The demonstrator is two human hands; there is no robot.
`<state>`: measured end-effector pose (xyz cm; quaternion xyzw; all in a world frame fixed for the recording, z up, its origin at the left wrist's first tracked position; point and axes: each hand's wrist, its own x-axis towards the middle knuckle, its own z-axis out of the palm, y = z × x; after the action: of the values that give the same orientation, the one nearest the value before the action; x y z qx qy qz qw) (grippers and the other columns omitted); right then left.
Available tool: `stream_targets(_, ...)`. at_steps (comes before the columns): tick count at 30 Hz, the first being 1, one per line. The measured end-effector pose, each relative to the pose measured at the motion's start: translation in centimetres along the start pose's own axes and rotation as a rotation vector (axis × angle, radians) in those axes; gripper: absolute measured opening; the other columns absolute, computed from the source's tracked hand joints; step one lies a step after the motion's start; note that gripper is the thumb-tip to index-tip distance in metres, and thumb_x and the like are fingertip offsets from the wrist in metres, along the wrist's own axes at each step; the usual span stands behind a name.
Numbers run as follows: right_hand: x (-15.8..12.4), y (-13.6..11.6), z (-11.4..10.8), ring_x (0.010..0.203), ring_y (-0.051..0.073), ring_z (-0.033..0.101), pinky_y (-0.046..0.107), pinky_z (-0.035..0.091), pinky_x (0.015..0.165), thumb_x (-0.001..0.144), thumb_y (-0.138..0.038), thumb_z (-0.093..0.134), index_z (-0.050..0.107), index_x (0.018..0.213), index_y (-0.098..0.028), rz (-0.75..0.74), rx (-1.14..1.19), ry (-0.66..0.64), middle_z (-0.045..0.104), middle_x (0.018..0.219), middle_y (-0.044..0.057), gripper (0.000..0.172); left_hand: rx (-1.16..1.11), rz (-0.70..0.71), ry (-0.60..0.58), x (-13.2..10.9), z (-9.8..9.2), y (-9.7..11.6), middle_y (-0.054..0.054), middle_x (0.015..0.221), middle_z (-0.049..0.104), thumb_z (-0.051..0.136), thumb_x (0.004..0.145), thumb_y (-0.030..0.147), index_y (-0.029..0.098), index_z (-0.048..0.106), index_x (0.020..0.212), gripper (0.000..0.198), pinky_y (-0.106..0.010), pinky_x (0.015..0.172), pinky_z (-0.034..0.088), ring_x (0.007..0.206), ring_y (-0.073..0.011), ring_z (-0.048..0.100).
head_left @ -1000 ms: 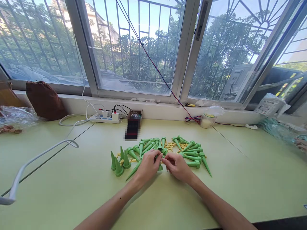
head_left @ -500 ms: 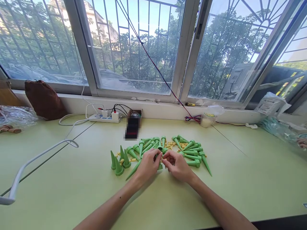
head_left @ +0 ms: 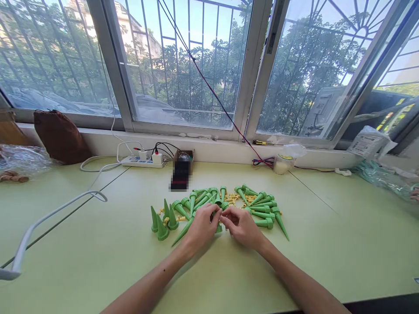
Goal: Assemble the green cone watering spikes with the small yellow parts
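Note:
My left hand and my right hand meet fingertip to fingertip over the pale green table. Both are closed in a pinch around a green cone spike that shows between them. Behind them lies a pile of green cone spikes mixed with small yellow parts. A few green cones stand upright to the left of my left hand. What exactly my right fingers pinch is too small to make out.
A white power strip with plugs and cables sits by the window sill. A brown pouch is at far left, a white cable loop on the left table. Plastic bags lie at right, where another person's fingers show.
My hands stay nearly in place, the fingers shifting slightly around the green spike. The other person's hand at the right edge has drawn further out of view.

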<state>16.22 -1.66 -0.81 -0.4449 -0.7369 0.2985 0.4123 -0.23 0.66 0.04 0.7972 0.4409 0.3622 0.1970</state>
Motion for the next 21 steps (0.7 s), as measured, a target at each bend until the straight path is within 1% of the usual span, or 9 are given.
stream_targets(2,0.00,-0.13,-0.03,0.053,0.012,0.049,0.023,0.037,0.052,0.091,-0.033,0.060,0.060,0.089,-0.018,0.003,0.025,0.005,0.056,0.062,-0.002,0.016,-0.003,0.002,0.002,-0.07,-0.03,-0.01,-0.002,0.073,0.062,0.043,0.095,0.027,0.018,0.062,0.075,0.029,-0.029,0.066,0.038,0.072,-0.0174,0.054)
stream_targets(5,0.04,-0.14,-0.04,0.054,0.012,0.052,0.023,0.039,0.053,0.090,-0.031,0.060,0.057,0.083,-0.019,0.010,0.068,-0.009,0.059,0.064,-0.001,0.015,0.002,0.002,0.010,-0.13,-0.08,-0.05,-0.002,0.073,0.061,0.043,0.095,0.028,0.018,0.061,0.073,0.030,-0.029,0.067,0.038,0.071,-0.0172,0.054)
stream_targets(7,0.06,0.03,-0.01,0.051,0.012,0.051,0.023,0.039,0.052,0.092,-0.033,0.058,0.056,0.076,-0.019,0.023,0.069,-0.019,0.059,0.061,-0.001,0.022,0.008,0.000,0.010,-0.14,-0.06,-0.10,-0.002,0.072,0.061,0.042,0.095,0.028,0.018,0.059,0.071,0.031,-0.029,0.066,0.038,0.071,-0.0171,0.053)
stream_targets(10,0.07,0.40,0.05,0.046,0.010,0.045,0.023,0.035,0.049,0.095,-0.039,0.054,0.053,0.064,-0.019,0.037,0.010,-0.013,0.055,0.052,-0.002,0.037,0.015,-0.002,0.003,-0.13,0.05,-0.13,-0.003,0.073,0.061,0.042,0.095,0.028,0.018,0.059,0.072,0.031,-0.030,0.067,0.039,0.071,-0.0172,0.053)
stream_targets(12,0.07,0.54,0.10,0.046,0.010,0.044,0.023,0.034,0.049,0.096,-0.042,0.052,0.052,0.061,-0.019,0.035,-0.018,-0.009,0.053,0.050,-0.003,0.043,0.013,-0.003,0.002,-0.13,0.10,-0.11,-0.003,0.074,0.062,0.041,0.095,0.028,0.018,0.059,0.073,0.030,-0.030,0.067,0.039,0.071,-0.0173,0.053)
stream_targets(14,0.07,0.47,0.12,0.049,0.011,0.047,0.023,0.035,0.050,0.096,-0.043,0.053,0.057,0.067,-0.018,0.031,-0.008,-0.004,0.056,0.054,-0.002,0.038,0.005,-0.006,0.006,-0.12,0.09,-0.04,-0.003,0.073,0.061,0.041,0.095,0.029,0.019,0.059,0.073,0.030,-0.030,0.067,0.039,0.070,-0.0172,0.053)
stream_targets(17,0.07,0.09,0.08,0.055,0.012,0.052,0.023,0.039,0.052,0.093,-0.042,0.058,0.061,0.084,-0.018,0.025,0.039,0.004,0.061,0.064,0.000,0.026,0.000,-0.005,0.008,-0.07,0.01,0.07,-0.003,0.072,0.061,0.040,0.095,0.029,0.019,0.059,0.072,0.031,-0.030,0.066,0.038,0.070,-0.0171,0.053)
stream_targets(18,0.07,-0.05,0.06,0.056,0.013,0.053,0.023,0.039,0.053,0.091,-0.041,0.060,0.060,0.086,-0.018,0.024,0.054,0.002,0.061,0.065,0.000,0.024,0.001,-0.003,0.011,-0.05,-0.02,0.10,-0.003,0.072,0.061,0.040,0.095,0.029,0.019,0.059,0.072,0.031,-0.030,0.066,0.038,0.070,-0.0171,0.053)
stream_targets(21,0.07,-0.26,-0.02,0.054,0.013,0.053,0.024,0.040,0.053,0.090,-0.040,0.061,0.056,0.081,-0.019,0.032,0.085,-0.012,0.060,0.064,0.000,0.023,0.006,-0.001,0.020,0.00,-0.06,0.12,-0.002,0.071,0.060,0.041,0.095,0.029,0.019,0.057,0.070,0.032,-0.029,0.065,0.039,0.069,-0.0169,0.053)
